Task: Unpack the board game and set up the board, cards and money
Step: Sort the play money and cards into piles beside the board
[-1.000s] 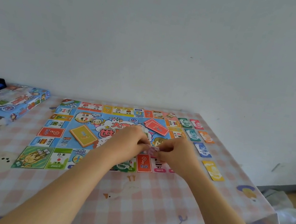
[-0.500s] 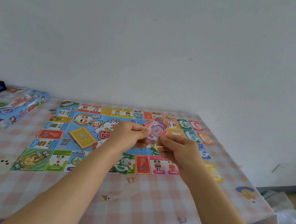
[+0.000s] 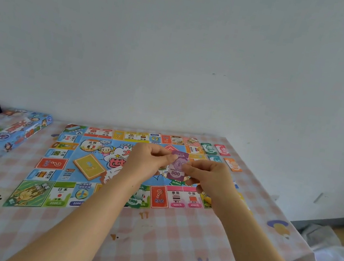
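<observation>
Over the board [image 3: 57, 165], left hand [image 3: 148, 162] and right hand [image 3: 210, 179] fingers pinch the purple note [image 3: 176, 171], now seemingly less tilted.

Both hands, left [image 3: 150, 163] and right [image 3: 208, 176], pinch a purple 500 note [image 3: 176, 169] above the board [image 3: 93, 163].

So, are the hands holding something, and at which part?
Yes: a purple 500 money note. The left hand pinches its left edge near the top; the right hand pinches its right edge near the middle.
</observation>
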`<state>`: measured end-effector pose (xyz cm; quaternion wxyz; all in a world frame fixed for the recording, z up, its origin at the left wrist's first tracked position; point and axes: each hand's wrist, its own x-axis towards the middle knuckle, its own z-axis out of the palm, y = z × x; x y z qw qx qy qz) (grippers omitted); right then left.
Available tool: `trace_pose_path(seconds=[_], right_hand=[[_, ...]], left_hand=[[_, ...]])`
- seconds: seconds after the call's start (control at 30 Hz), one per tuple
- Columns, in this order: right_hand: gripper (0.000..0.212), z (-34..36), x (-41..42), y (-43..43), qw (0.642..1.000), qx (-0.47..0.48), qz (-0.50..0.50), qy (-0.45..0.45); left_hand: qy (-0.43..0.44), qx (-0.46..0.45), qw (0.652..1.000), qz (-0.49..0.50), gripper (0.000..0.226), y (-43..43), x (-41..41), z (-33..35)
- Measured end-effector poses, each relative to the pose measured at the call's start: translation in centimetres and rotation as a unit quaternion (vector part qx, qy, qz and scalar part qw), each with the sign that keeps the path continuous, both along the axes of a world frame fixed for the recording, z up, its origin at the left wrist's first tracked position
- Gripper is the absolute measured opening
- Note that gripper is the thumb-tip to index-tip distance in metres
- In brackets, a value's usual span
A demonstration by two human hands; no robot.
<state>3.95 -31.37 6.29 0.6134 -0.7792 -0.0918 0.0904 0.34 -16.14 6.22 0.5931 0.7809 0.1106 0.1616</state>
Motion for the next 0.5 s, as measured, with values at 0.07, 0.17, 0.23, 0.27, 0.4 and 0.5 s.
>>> trace_pose_path(seconds=[0.07,0.17,0.23,0.27,0.4,0.5], right_hand=[[0.009,0.1,0.0,-0.3,1.0,0.009,-0.017,-0.011],[0.008,0.0,0.1,-0.9,0.998,0.022,-0.054,-0.032],[0.007,-0.1,0.3,-1.8,0.995,0.038,-0.085,-0.039],[0.007,-0.1,0.6,-2.3,0.993,0.041,-0.102,-0.046],[0.013,-0.1,3.3,-6.6,0.98,0.013,-0.188,-0.065],[0.014,-0.6,5.7,-10.2,0.971,-0.065,-0.223,-0.056]], left_hand=[[0.007,-0.039,0.999,0.008,0.008,-0.6,0.3,0.1],[0.015,-0.124,0.992,0.025,0.009,-1.9,1.1,0.1],[0.019,-0.142,0.989,0.019,0.01,-3.3,1.7,0.1],[0.018,-0.136,0.991,0.013,0.013,-3.9,2.1,0.0],[0.007,-0.072,0.997,-0.013,0.016,-6.2,3.4,0.2],[0.008,-0.047,0.998,-0.036,0.004,-7.6,4.3,0.5]])
